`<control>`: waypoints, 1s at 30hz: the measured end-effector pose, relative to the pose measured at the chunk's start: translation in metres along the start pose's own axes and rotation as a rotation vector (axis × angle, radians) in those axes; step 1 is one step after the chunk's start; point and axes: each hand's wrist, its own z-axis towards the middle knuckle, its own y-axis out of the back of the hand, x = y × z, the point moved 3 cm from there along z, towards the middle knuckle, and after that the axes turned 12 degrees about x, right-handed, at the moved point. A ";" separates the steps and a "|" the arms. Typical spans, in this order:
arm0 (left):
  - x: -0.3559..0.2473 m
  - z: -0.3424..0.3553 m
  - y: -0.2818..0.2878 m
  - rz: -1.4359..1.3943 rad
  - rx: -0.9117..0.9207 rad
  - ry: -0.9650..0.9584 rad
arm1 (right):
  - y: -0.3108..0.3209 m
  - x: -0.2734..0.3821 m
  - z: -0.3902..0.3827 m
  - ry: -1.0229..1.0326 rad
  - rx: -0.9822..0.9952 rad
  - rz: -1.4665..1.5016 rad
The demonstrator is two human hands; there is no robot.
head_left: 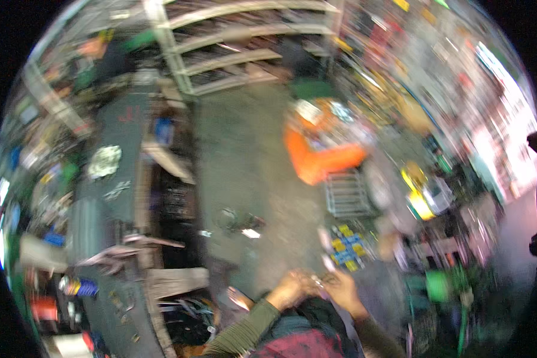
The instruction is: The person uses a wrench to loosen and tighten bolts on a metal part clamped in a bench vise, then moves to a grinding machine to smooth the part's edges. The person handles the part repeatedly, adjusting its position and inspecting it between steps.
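Observation:
In the blurred head view, my left hand (291,288) and my right hand (342,291) are raised in front of my body near the lower middle. Their fingers are curled close together around a small, shiny, pale object (316,280), too smeared to name. Both forearms, in olive sleeves, come in from the lower edge, with a dark red and black garment between them.
A long dark workbench (104,185) with tools runs along the left. Pale wooden shelves (238,56) stand ahead. An orange container (307,155) and a grey wire rack (347,194) sit right of the floor aisle (244,149). Cluttered goods and a bright opening are at right.

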 end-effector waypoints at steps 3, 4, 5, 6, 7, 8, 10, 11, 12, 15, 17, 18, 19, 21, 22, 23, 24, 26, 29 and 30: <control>0.053 0.061 -0.044 -0.041 -0.191 0.187 | 0.081 -0.055 -0.014 0.031 -0.062 -0.048; 0.063 0.084 -0.053 -0.056 -0.271 0.169 | 0.109 -0.068 -0.015 0.044 -0.050 -0.173; 0.076 0.102 -0.064 -0.033 -0.292 0.232 | 0.133 -0.085 -0.014 -0.060 -0.087 -0.055; 0.088 0.113 -0.071 -0.013 -0.301 0.234 | 0.153 -0.099 -0.003 -0.066 -0.097 0.066; 0.102 0.119 -0.073 0.013 -0.337 0.251 | 0.167 -0.117 0.004 -0.097 -0.103 0.186; 0.120 0.120 -0.078 0.020 -0.357 0.296 | 0.186 -0.131 0.000 -0.035 -0.217 0.106; 0.146 0.138 -0.065 -0.025 -0.376 0.309 | 0.228 -0.166 0.022 -0.102 -0.250 0.105; 0.159 0.144 -0.051 -0.049 -0.400 0.347 | 0.247 -0.182 0.031 -0.078 -0.282 0.071; 0.170 0.161 -0.035 -0.071 -0.412 0.365 | 0.270 -0.199 0.045 -0.122 -0.333 -0.010; 0.205 0.222 0.017 -0.077 -0.420 0.390 | 0.324 -0.250 0.088 -0.203 -0.461 -0.034; 0.238 0.264 0.050 0.012 -0.509 0.487 | 0.353 -0.287 0.123 -0.179 -0.493 0.103; 0.254 0.285 0.058 0.084 -0.477 0.368 | 0.366 -0.305 0.145 -0.186 -0.513 0.032; 0.275 0.308 0.072 0.083 -0.450 0.427 | 0.377 -0.325 0.168 -0.193 -0.528 -0.039; 0.317 0.335 0.094 0.084 -0.386 0.443 | 0.397 -0.367 0.217 -0.193 -0.482 -0.155; 0.337 0.344 0.105 0.130 -0.384 0.486 | 0.406 -0.390 0.245 -0.258 -0.441 -0.205; 0.356 0.349 0.113 0.143 -0.392 0.510 | 0.413 -0.408 0.270 -0.182 -0.418 -0.279; 0.372 0.354 0.121 0.161 -0.402 0.566 | 0.423 -0.428 0.294 -0.194 -0.411 -0.384; 0.394 0.359 0.138 0.332 -0.417 0.770 | 0.440 -0.468 0.342 -0.221 -0.380 -0.294; 0.407 0.372 0.143 0.301 -0.522 0.584 | 0.464 -0.509 0.386 -0.139 -0.331 -0.514; 0.409 0.374 0.143 0.280 -0.525 0.610 | 0.469 -0.521 0.394 -0.151 -0.297 -0.539</control>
